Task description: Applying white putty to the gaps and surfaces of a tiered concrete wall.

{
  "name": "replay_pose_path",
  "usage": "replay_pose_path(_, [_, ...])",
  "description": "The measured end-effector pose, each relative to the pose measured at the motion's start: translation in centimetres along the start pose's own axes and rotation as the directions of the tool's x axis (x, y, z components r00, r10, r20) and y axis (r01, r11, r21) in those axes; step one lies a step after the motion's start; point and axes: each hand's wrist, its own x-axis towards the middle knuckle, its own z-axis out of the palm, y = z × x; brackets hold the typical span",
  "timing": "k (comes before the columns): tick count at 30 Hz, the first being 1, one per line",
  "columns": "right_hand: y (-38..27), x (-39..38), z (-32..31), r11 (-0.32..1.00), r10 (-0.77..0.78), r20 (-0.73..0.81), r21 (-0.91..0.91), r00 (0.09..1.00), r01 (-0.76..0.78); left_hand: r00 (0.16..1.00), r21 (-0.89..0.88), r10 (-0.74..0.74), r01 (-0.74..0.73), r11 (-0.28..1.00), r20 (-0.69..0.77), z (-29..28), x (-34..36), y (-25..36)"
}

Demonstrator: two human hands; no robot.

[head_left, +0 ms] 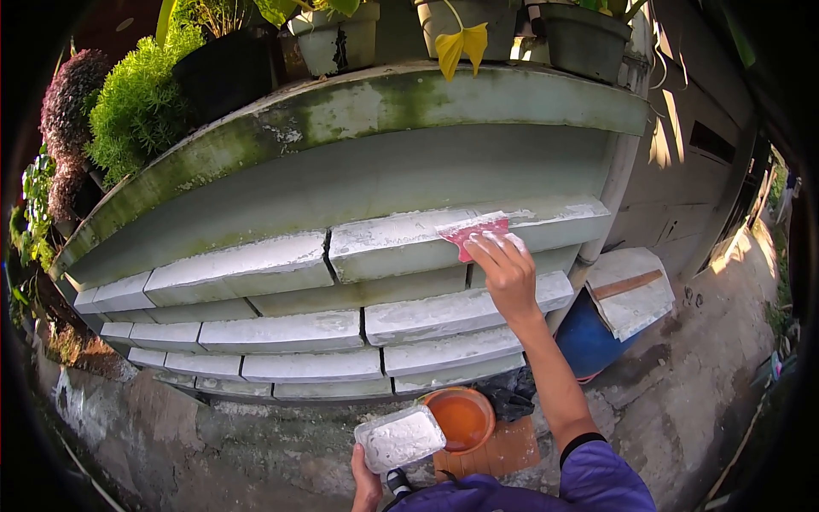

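Observation:
My right hand (505,264) reaches forward with its fingers closed on a red putty scraper (472,236). White paste shows along the scraper's far edge, and the blade lies against the top ledge (401,232) of a stepped wall. White smears cover that ledge, and some white is on my fingers. Low and near my body, my left hand (365,480) grips the side of a shallow rectangular tray (401,437) of white paste. Most of the left fingers are hidden beneath the tray.
Potted plants (334,38) line the mossy rim (375,107) above the ledges. Below stand an orange basin (461,420) of brownish liquid on a tiled board (499,452) and a black plastic bag (510,401). A blue drum (589,337) with a board on top is at right, beside a pipe (616,183).

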Motion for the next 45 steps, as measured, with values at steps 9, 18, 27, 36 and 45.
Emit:
replay_pose_path(9, [1.1,1.0,2.6,0.996,0.082,0.105,0.016,0.991,-0.084,0.999,0.032,-0.016,0.015,0.999,0.039,0.3,0.0,0.4])
replay_pose_path(18, [4.9,2.7,3.0,0.992,0.125,0.07,-0.019,0.99,-0.124,0.998,-0.009,-0.056,0.056,0.998,0.04,0.9,-0.4,0.0])
replay_pose_path(27, [2.2,1.5,-1.8,0.992,0.123,0.037,-0.002,0.992,-0.123,0.946,0.02,0.211,-0.223,0.975,0.247,-1.3,-0.6,-1.2])
replay_pose_path(36, [3.8,0.6,-0.3,0.989,0.138,0.161,0.031,0.977,-0.145,0.991,-0.014,-0.121,0.121,0.993,-0.05,-0.6,1.6,-2.7])
replay_pose_path(45, [4.4,2.8,3.4,0.996,0.075,0.129,0.029,0.989,-0.079,0.991,-0.039,-0.096,0.1,0.994,0.093,2.1,0.5,-1.0])
